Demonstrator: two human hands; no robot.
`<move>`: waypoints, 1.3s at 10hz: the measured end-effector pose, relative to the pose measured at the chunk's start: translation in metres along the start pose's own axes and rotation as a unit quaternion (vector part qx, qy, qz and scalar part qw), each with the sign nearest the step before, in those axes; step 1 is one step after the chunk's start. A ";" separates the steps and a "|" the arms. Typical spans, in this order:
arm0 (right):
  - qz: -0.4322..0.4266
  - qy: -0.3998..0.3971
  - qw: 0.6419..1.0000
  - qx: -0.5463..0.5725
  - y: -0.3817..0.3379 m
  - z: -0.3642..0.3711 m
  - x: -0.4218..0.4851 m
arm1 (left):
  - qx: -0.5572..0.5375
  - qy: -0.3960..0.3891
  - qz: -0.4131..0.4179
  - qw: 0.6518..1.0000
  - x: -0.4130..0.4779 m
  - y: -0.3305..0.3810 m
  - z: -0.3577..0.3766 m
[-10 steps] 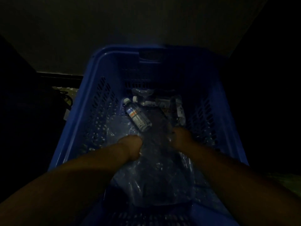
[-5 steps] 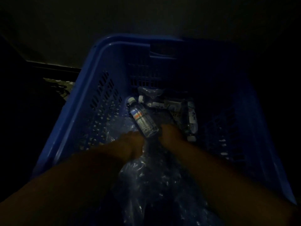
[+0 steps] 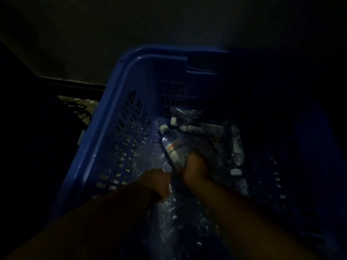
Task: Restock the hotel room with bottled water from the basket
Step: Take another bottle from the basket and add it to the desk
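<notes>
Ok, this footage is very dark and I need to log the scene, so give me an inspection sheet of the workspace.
Surface: floor of the blue basket, mostly covered by crumpled clear plastic wrap.
Job's things: labelled bottle lying cap away from the person; several more bottles lying beside it.
Clutter: only the wrap.
Hands: right hand grips the labelled bottle's base; left hand curled at the wrap, grip unclear.
Cables: dark cord on the floor left of the basket.
Surroundings: dim wall, dark baseboard.

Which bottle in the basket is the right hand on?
The bottle with the orange-striped label, leftmost, gripped near its base by the right hand; the other bottles lie farther back and right.
</notes>
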State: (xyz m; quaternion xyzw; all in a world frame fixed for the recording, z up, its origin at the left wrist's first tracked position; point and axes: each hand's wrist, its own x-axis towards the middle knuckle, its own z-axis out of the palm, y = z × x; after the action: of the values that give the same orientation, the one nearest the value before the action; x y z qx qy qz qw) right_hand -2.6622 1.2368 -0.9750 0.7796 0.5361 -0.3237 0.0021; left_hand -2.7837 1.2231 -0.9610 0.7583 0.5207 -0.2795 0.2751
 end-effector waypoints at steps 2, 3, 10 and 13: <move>0.039 -0.093 0.995 0.010 0.014 -0.025 -0.045 | 0.003 0.013 -0.018 1.000 -0.048 -0.001 -0.016; 0.043 -0.149 0.987 0.041 0.019 -0.063 -0.078 | -0.074 0.049 -0.040 0.995 -0.078 0.001 -0.031; -0.073 -0.146 0.926 -0.339 -0.149 -0.468 -0.424 | -0.169 0.047 -0.037 0.984 -0.540 0.038 -0.317; -0.284 -0.046 0.861 -0.420 -0.277 -0.562 -0.571 | -0.149 0.175 -0.147 0.962 -0.722 0.009 -0.353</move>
State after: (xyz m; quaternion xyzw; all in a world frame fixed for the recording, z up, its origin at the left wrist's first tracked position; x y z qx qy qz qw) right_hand -2.7348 1.0748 -0.1459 0.5026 0.8190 -0.0896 0.2619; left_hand -2.9447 1.0112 -0.2023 0.6609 0.7021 -0.0992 0.2457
